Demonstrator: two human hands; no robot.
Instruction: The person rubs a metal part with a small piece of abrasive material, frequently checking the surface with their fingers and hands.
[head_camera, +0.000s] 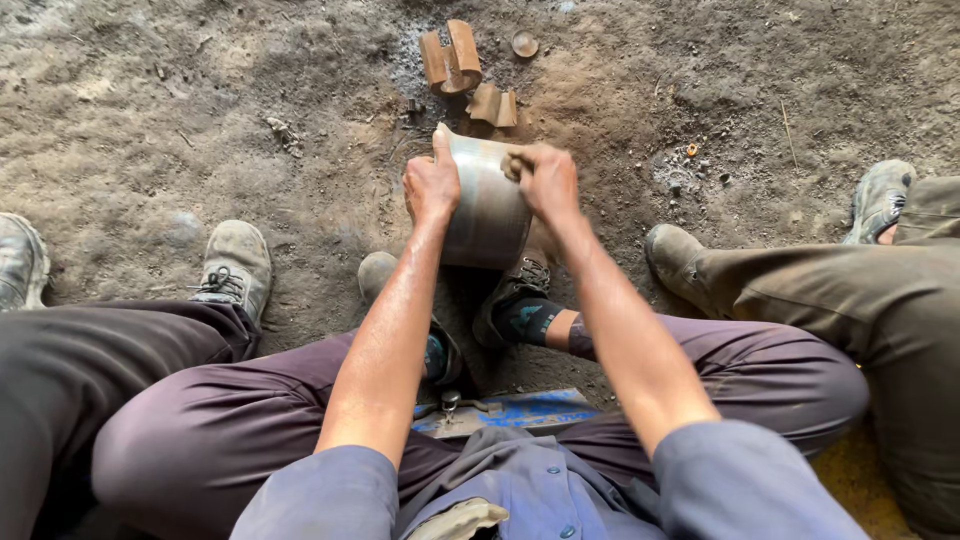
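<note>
Daylight, soft and even, fairly bright. No hard shadows; only a dim patch under my knees and between my shoes. My forearms shine slightly along their upper sides. Faint sheen on the metal cylinder (487, 205), no blown glare. Centre is sharp: grit in the dirt floor (150, 120) reads clearly. Wide lens bends the edges; legs at both sides stretch outward. Shirt at the bottom edge is slightly soft.

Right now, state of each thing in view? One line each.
Metal cylinder: upright-tilted between the feet, gripped on both sides.
Left hand: closed on the cylinder's left side.
Right hand: closed on its right rim, pressing something small; can't tell what.
Bent copper pieces: lying loose on the dirt ground, apart from the cylinder.
Small round disc: flat on the ground.
</note>
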